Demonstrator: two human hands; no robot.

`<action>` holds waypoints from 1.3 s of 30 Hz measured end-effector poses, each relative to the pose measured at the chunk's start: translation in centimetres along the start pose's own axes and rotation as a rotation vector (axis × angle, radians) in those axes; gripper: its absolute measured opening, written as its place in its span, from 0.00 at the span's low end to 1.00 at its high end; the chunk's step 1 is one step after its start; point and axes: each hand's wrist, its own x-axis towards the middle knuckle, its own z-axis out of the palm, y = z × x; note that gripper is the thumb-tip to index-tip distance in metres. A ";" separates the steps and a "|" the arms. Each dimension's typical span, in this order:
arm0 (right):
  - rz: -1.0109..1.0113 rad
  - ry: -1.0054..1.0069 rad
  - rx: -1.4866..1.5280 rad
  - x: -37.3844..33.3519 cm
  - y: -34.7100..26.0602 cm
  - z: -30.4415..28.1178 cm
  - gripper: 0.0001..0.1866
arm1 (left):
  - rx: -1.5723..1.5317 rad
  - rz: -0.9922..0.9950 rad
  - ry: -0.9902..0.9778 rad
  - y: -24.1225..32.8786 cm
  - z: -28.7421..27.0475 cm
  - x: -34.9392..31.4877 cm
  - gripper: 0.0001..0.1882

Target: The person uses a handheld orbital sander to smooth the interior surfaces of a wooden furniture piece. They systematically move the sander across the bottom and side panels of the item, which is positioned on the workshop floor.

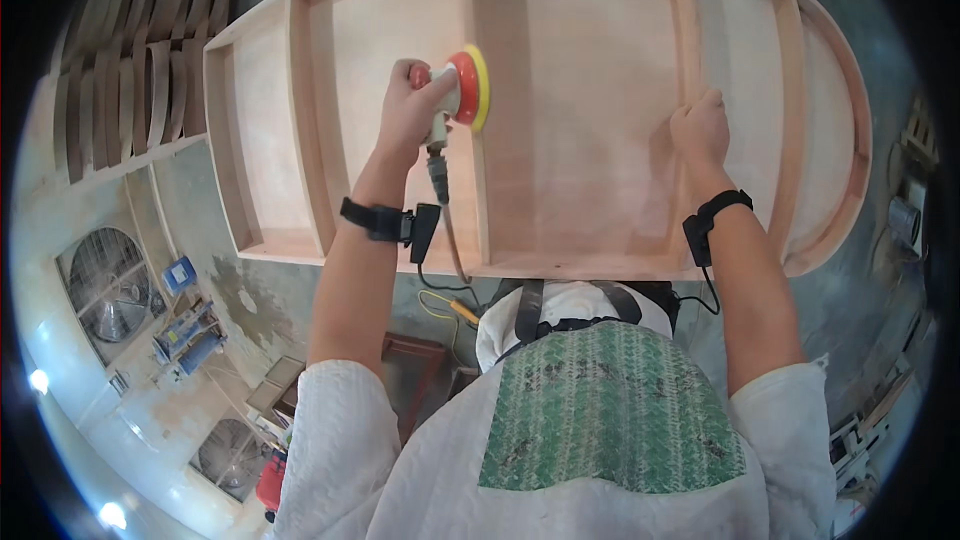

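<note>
My left hand [405, 105] is wrapped round an air sander [464, 90] with a pale body, a red shroud and a yellow pad. The pad is turned on edge, facing right, by a thin upright divider [467, 0] of a large wooden frame [400, 265]; whether it touches the wood I cannot tell. From the sander's lower end a hose [452, 235] runs down toward my body. Farther right, my right hand [702, 128] is closed round another wooden divider [686, 20] of the same frame, its fingers partly hidden behind the thumb side.
Curved wooden pieces [150, 70] stand stacked at the far left. Two wall fans [110, 285] and a blue container [180, 275] are at the left. Cables [440, 285] hang near my waist. A reddish-brown wooden stand [412, 350] is below the frame.
</note>
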 end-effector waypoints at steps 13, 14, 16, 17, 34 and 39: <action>0.088 -0.135 0.034 0.0 -1.9 -2.0 0.22 | 0.334 0.355 0.109 5.3 2.3 13.1 0.20; 0.094 -0.148 0.046 -0.1 -2.1 -2.5 0.22 | 0.261 0.390 0.094 5.8 2.2 14.7 0.19; 0.102 -0.150 0.060 0.2 -1.8 -2.6 0.21 | -0.008 0.164 -0.058 8.9 1.8 16.3 0.20; 0.088 -0.139 0.062 0.2 -1.6 -2.3 0.21 | -0.199 0.072 -0.176 9.1 0.2 18.1 0.25; 0.048 -0.148 0.119 0.5 -0.7 -2.6 0.21 | 0.074 0.073 -0.021 9.0 0.4 23.3 0.20; 0.050 -0.085 0.114 0.3 -0.6 -2.0 0.22 | 1.109 0.544 0.273 14.0 6.7 18.9 0.25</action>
